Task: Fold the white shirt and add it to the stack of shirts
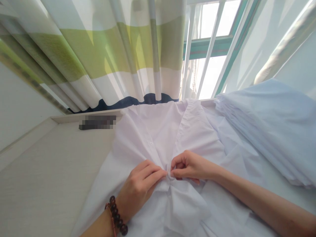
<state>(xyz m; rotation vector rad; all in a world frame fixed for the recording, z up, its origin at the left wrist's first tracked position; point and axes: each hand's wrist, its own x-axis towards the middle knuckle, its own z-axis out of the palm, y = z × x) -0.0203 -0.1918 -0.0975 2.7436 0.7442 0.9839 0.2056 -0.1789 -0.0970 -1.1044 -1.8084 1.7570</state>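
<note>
A white button-up shirt (158, 131) lies spread on a pale table (49, 171), collar toward the window. My left hand (140, 186), with a dark bead bracelet on its wrist, pinches the shirt's front placket near the middle. My right hand (187, 166) pinches the same spot from the other side, fingertips almost touching the left's. The cloth bunches up between them. A small button shows on the placket just above the hands.
A tall stack of folded pale-blue cloth (269, 125) sits at the right of the table. A dark blurred object (97, 122) lies at the table's far edge. Green-and-white striped curtains (98, 56) and a barred window (209, 49) stand behind.
</note>
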